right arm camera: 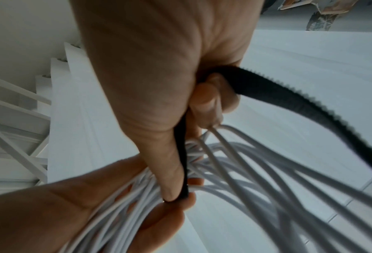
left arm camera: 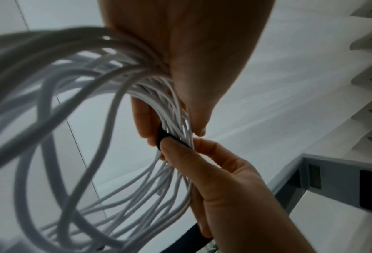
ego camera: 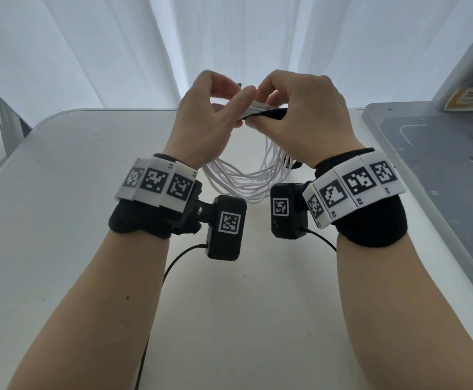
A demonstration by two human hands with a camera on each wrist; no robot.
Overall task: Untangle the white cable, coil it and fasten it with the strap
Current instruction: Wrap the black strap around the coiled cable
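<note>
Above the white bench [ego camera: 69, 192], nearest the viewer, two bare forearms are raised, each wrist banded with a black cuff and printed markers. Open bench surface is seen on the near side of the cable and to its left, out to the rounded far-left corner; to its right the bench is bounded by a grey board [ego camera: 437, 170] lying along that edge.

Just beyond the wrists, the white cable [ego camera: 246, 178] is seen as a coil of many loose loops, held up off the bench and hanging down from the hands. The strands are gathered into a tight bundle at the top of the coil and fan apart below.

At that gathered top, the left hand [ego camera: 210, 114] is curled round the bundle, with thumb and fingers pinching it. The right hand [ego camera: 300, 114] is pressed against the left one; the black strap [right arm camera: 288, 102] is pinched by its thumb and fingers and is laid across the bundle, its free tail with a toothed edge trailing away from the cable. Whether the strap is wrapped fully round cannot be told.

Beyond the cable, a pleated white curtain [ego camera: 117, 52] closes off the far side of the bench.
</note>
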